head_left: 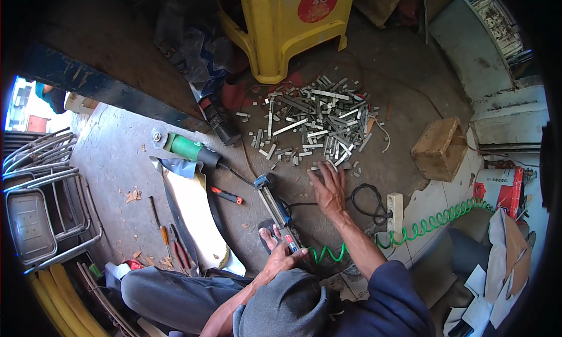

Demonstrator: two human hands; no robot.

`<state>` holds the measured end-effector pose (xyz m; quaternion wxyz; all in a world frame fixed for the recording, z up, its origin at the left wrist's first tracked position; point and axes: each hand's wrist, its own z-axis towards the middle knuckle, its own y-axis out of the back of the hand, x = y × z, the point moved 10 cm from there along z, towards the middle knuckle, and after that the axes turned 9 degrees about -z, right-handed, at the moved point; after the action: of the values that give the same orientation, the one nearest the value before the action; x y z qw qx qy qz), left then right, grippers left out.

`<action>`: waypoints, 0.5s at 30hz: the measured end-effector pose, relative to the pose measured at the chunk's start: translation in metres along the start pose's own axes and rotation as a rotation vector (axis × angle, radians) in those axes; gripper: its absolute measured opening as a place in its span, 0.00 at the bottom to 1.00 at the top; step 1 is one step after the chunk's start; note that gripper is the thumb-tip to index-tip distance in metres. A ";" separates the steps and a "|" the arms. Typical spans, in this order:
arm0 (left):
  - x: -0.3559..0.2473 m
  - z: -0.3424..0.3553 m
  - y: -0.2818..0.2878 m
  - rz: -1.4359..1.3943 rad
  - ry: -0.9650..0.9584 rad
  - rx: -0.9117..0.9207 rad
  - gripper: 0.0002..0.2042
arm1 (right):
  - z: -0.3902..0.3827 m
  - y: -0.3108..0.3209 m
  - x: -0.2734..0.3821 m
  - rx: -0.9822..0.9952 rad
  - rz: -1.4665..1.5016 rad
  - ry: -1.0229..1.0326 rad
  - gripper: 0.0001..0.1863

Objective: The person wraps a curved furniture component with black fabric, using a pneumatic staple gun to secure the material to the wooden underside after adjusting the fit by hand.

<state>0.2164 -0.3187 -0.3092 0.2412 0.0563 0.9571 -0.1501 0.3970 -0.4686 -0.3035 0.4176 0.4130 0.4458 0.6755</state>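
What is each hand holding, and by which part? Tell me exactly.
The left hand grips the pneumatic staple gun at its rear handle end, near the green coiled hose. The right hand holds nothing; it rests on the pile of staple strips.

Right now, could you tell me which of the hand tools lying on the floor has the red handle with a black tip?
It is the small screwdriver lying alone between the green angle grinder and the blue tool; the pliers and long screwdriver lie further left.

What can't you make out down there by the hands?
- Head view: left hand covers the rear of the staple gun.
- Right hand hides the staple strips beneath it.
- Cap blocks the lap.
- Hand tools on the floor: too small to identify.
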 end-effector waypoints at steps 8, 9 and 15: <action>-0.020 -0.010 -0.003 0.107 -0.083 -0.038 0.18 | 0.029 -0.018 -0.046 -0.074 0.107 -0.015 0.23; -0.029 -0.012 -0.006 0.021 -0.142 -0.030 0.18 | 0.033 -0.012 -0.047 -0.121 0.113 -0.031 0.21; -0.018 -0.018 -0.010 0.014 0.145 0.031 0.28 | 0.040 0.010 -0.087 -0.207 -0.117 -0.527 0.18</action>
<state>0.2221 -0.3232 -0.2834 0.1715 0.0775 0.9692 -0.1587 0.4590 -0.5425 -0.2997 0.5971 0.5030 0.2739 0.5617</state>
